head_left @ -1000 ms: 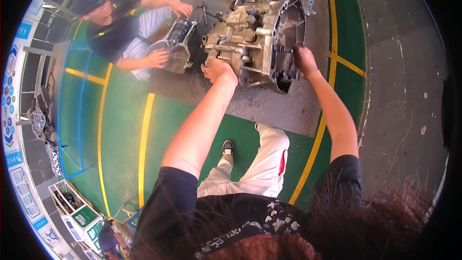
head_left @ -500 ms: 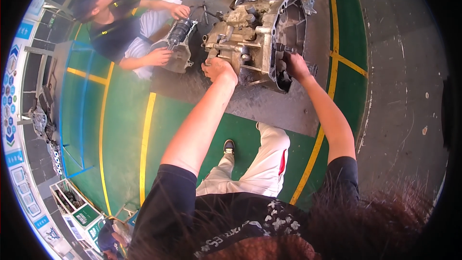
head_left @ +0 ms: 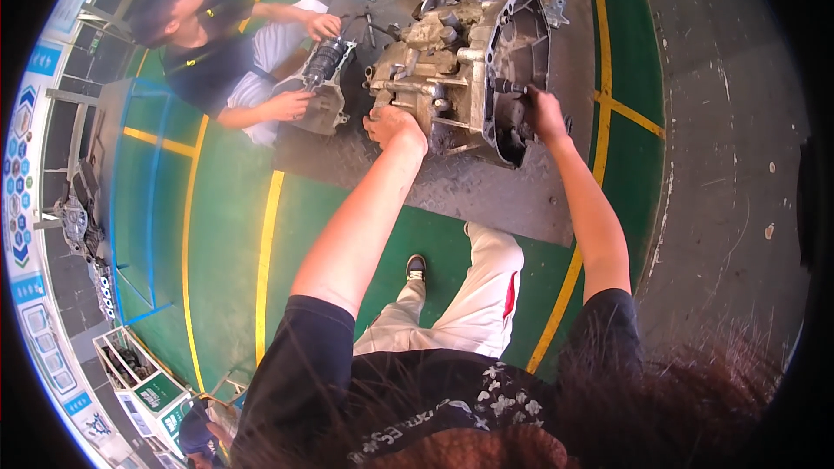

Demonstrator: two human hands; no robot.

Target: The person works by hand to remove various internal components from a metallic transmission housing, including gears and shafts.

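A: Where's the big case (head_left: 426, 61)?
B: On the grey plate (head_left: 508, 201), with its wide open end (head_left: 524, 43) to the right.
A: What about the left hand (head_left: 397, 128)?
B: Its fingers are bent against the near left side of the case. I can't tell if they grip it.
A: And the right hand (head_left: 545, 113)?
B: It's at the open end, fingers curled beside the dark rod (head_left: 506, 85). I can't tell if they hold it.
A: Who else is there?
B: Another person (head_left: 208, 61) on the left has both hands (head_left: 289, 105) at a smaller case (head_left: 323, 111) with a ridged roller (head_left: 325, 61) in it.
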